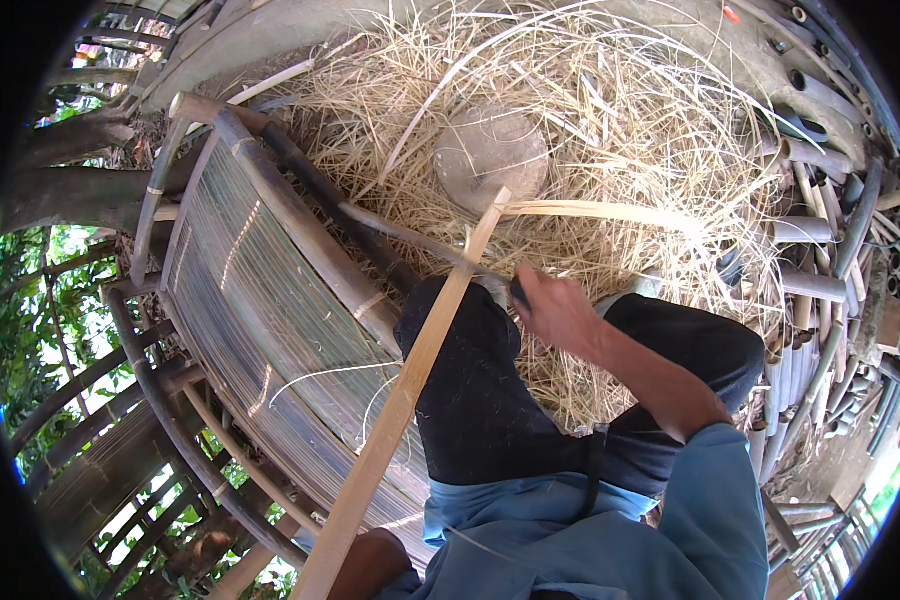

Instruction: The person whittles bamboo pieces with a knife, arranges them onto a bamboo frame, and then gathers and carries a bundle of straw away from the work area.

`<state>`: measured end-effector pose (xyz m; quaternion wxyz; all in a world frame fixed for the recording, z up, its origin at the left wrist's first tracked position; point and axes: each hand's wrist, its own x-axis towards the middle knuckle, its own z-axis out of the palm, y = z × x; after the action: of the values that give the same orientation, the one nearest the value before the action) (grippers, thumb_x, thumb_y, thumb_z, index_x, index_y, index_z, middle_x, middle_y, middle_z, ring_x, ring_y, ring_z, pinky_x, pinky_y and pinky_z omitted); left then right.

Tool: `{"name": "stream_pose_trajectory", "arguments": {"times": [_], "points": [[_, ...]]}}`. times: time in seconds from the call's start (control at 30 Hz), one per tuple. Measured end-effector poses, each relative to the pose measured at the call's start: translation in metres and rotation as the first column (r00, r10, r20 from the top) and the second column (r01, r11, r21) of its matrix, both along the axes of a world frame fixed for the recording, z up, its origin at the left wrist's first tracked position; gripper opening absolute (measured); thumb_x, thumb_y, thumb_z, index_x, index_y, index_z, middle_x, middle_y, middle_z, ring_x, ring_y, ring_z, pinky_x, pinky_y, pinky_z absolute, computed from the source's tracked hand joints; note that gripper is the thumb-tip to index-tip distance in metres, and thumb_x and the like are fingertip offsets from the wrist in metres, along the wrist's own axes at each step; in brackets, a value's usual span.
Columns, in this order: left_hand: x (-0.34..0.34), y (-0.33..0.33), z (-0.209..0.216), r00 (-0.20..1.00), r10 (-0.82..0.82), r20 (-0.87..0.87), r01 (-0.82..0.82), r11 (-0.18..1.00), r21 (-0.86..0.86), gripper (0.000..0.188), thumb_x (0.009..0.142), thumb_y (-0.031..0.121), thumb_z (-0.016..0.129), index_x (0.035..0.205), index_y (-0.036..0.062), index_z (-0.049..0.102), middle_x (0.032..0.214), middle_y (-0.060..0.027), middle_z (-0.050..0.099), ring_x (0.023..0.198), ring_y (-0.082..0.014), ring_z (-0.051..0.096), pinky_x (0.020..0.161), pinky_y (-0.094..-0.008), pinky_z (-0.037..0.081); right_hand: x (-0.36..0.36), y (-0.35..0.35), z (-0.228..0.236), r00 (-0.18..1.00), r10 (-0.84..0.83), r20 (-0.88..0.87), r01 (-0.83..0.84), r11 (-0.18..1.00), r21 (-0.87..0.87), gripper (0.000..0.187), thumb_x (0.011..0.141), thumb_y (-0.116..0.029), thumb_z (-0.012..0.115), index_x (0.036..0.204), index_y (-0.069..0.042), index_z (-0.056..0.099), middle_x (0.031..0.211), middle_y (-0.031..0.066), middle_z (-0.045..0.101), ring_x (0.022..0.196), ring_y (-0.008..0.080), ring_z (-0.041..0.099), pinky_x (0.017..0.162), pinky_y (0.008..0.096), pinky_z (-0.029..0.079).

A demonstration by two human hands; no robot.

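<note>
My right hand is closed around the dark handle of a long knife, in front of my knees. The narrow blade points to the left and crosses a long, pale bamboo strip. The strip slants from the lower edge up past my left knee. At its far end a thin, light peeled sliver reaches out to the right. Only part of my left arm shows low in the picture, beside the strip; the left hand is out of sight.
Loose shavings cover the ground ahead, around a round wooden block. To my left is a slatted bamboo bench with a thick pole edge. Stacked bamboo poles stand at the right. A bamboo railing runs along the far left.
</note>
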<state>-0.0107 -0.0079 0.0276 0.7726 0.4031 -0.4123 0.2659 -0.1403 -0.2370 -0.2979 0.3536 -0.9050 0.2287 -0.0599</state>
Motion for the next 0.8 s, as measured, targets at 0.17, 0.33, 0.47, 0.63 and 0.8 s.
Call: {"name": "stream_pose_trajectory", "arguments": {"times": [0.17, 0.33, 0.47, 0.63, 0.8], "points": [[0.01, -0.006, -0.006, 0.999, 0.027, -0.025, -0.026, 0.999, 0.043, 0.021, 0.107, 0.019, 0.041, 0.088, 0.0105, 0.045, 0.061, 0.0023, 0.036, 0.045, -0.0093, 0.041, 0.034, -0.0213, 0.035, 0.013, -0.051, -0.095, 0.95, -0.161, -0.269, 0.192, 0.977, 0.092, 0.036, 0.091, -0.018, 0.063, 0.119, -0.002, 0.045, 0.084, 0.0231, 0.067, 0.074, 0.0456, 0.067, 0.068, 0.0548, 0.054], [0.014, -0.009, -0.007, 0.998, 0.057, -0.039, -0.055, 0.997, 0.058, 0.022, 0.107, 0.018, 0.041, 0.087, 0.0107, 0.043, 0.061, 0.0024, 0.034, 0.045, -0.0091, 0.039, 0.033, -0.0209, 0.033, 0.01, -0.087, -0.171, 0.901, -0.282, -0.329, 0.274, 0.959, -0.073, 0.043, 0.093, -0.022, 0.06, 0.129, -0.005, 0.044, 0.09, 0.025, 0.07, 0.084, 0.0467, 0.068, 0.078, 0.0577, 0.053], [0.007, -0.008, -0.008, 0.994, 0.101, -0.041, -0.098, 0.993, 0.073, 0.023, 0.108, 0.018, 0.041, 0.086, 0.011, 0.042, 0.061, 0.0024, 0.033, 0.044, -0.0089, 0.037, 0.033, -0.0206, 0.031, 0.013, -0.09, -0.168, 0.843, -0.264, -0.469, 0.311, 0.95, 0.023, 0.044, 0.094, -0.027, 0.06, 0.129, -0.006, 0.042, 0.093, 0.0262, 0.07, 0.089, 0.0461, 0.07, 0.08, 0.0572, 0.054], [-0.01, -0.004, -0.004, 0.988, 0.153, -0.006, -0.152, 0.985, 0.077, 0.024, 0.108, 0.018, 0.04, 0.084, 0.0113, 0.04, 0.061, 0.0024, 0.031, 0.044, -0.0087, 0.034, 0.032, -0.0202, 0.03, 0.013, -0.057, -0.092, 0.918, -0.207, -0.338, 0.243, 0.967, 0.069, 0.043, 0.096, -0.03, 0.062, 0.119, 0.001, 0.043, 0.088, 0.0279, 0.069, 0.081, 0.0471, 0.069, 0.074, 0.057, 0.054], [-0.029, 0.003, 0.008, 0.984, 0.176, 0.029, -0.176, 0.984, 0.013, 0.026, 0.108, 0.017, 0.04, 0.083, 0.0116, 0.038, 0.061, 0.0025, 0.03, 0.043, -0.0085, 0.032, 0.031, -0.0198, 0.028, 0.004, 0.014, 0.069, 0.994, -0.035, -0.099, 0.056, 0.973, 0.226, 0.036, 0.094, -0.025, 0.065, 0.11, 0.001, 0.047, 0.079, 0.0269, 0.066, 0.071, 0.0458, 0.068, 0.059, 0.0519, 0.055]]}}
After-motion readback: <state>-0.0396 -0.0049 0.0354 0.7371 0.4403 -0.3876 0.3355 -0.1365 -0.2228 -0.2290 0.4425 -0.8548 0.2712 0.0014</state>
